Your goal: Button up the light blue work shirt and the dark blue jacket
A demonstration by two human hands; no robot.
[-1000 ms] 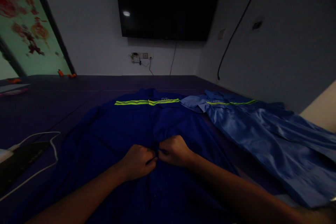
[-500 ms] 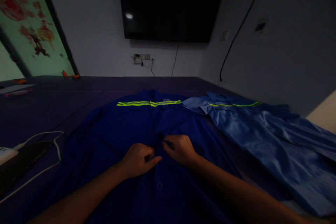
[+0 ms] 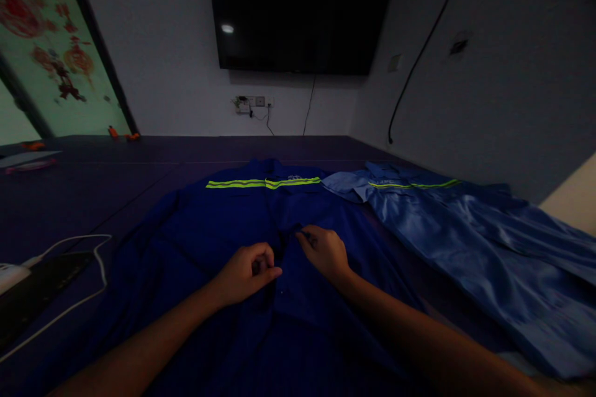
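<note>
A dark blue work jacket (image 3: 209,223) with yellow-green reflective strips across the chest lies spread out, collar away from me. My right hand (image 3: 326,254) pinches the edge of its front opening and holds that flap raised, folded toward the right. Just left of the flap, my left hand (image 3: 249,270) hovers over the cloth with fingers curled and a gap between thumb and forefinger; nothing shows in it. Small fastener details on the front are too dark to make out well.
To the right lies a lighter blue work garment (image 3: 428,229) with a similar strip, touching the jacket's shoulder. A white cable (image 3: 105,267) and a black power bank-like slab (image 3: 41,291) sit at left. A television (image 3: 302,12) hangs on the wall ahead.
My right hand has moved slightly up and away, lifting the jacket's front edge and turning it over to the right. My left hand has shifted a little up and left, apart from the edge.
</note>
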